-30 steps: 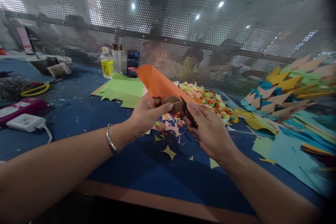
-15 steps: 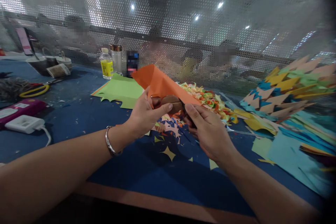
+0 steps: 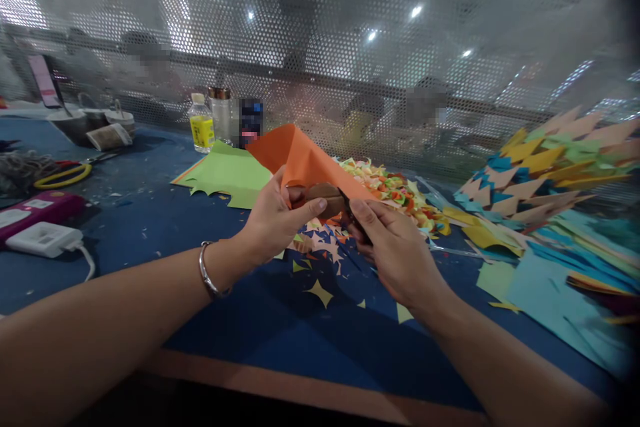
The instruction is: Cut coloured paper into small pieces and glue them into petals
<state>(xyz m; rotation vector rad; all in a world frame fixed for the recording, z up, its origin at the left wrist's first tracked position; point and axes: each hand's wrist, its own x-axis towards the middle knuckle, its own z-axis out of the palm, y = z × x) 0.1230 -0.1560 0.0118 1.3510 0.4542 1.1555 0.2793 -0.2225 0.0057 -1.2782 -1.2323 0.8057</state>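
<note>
My left hand [image 3: 273, 217] is closed on a folded sheet of orange paper [image 3: 313, 153], its thumb pressing a brown rounded piece [image 3: 327, 202] against the sheet. What that piece is made of I cannot tell. In my right hand [image 3: 395, 240] are dark scissors [image 3: 345, 199], mostly hidden by the fingers, with the blades at the edge of the brown piece and the orange paper. Below both hands, small paper offcuts lie on the blue tabletop, among them a pale yellow four-pointed scrap [image 3: 320, 293].
Green paper [image 3: 227, 173] with a jagged edge lies behind my left hand. A heap of coloured paper bits [image 3: 387, 183] is beyond the right. Pointed paper stacks [image 3: 525, 180] and blue sheets [image 3: 550, 293] fill the right side. Yellow-handled scissors [image 3: 65, 177] and a bottle [image 3: 201, 123] stand left.
Both hands keep their hold with almost no movement. The whole view has shifted very slightly, and the scissor blade shows a little more at the brown piece's edge.
</note>
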